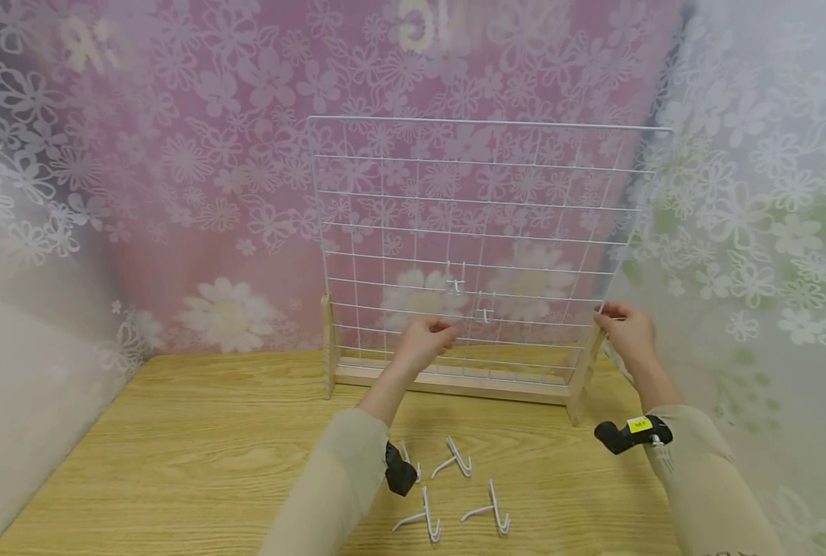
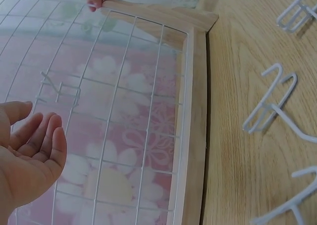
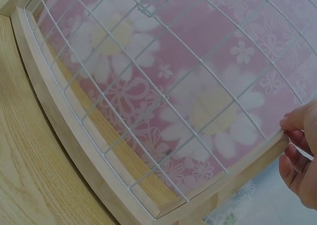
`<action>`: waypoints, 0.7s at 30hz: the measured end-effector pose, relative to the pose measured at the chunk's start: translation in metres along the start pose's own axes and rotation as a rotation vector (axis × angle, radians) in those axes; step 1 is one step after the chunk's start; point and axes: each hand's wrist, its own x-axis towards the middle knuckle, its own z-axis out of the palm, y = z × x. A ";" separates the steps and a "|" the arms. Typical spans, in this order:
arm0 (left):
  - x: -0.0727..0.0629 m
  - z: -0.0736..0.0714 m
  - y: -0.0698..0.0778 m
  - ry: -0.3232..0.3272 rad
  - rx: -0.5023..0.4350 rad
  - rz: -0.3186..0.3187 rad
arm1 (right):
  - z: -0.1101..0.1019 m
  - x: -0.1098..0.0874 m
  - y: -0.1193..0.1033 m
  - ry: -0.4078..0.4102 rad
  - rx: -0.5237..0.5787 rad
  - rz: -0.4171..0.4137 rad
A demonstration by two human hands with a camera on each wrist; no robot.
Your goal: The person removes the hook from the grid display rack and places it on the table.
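A white wire grid panel (image 1: 489, 122) stands upright in a wooden stand (image 1: 455, 386). Two white wire hooks hang on it: an upper one (image 1: 455, 285) and a lower one (image 1: 484, 315). My left hand (image 1: 423, 344) is in front of the grid, beside the lower hook. In the left wrist view this hand (image 2: 34, 158) is empty, its fingers loosely bent and the thumb apart. At the grid's right side, my right hand (image 1: 628, 333) pinches the edge by the top of the wooden upright, as the right wrist view shows of the hand (image 3: 301, 158) too.
Several loose white hooks lie on the wood-grain table (image 1: 211, 455) in front of the stand, among them a near-right hook (image 1: 495, 506); one is partly hidden by the left wrist camera (image 1: 400, 469). Flower-patterned curtains (image 1: 211, 193) rise behind and at both sides.
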 end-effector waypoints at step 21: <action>0.020 0.027 0.017 -0.004 -0.086 -0.006 | 0.002 -0.004 0.002 -0.015 -0.046 -0.049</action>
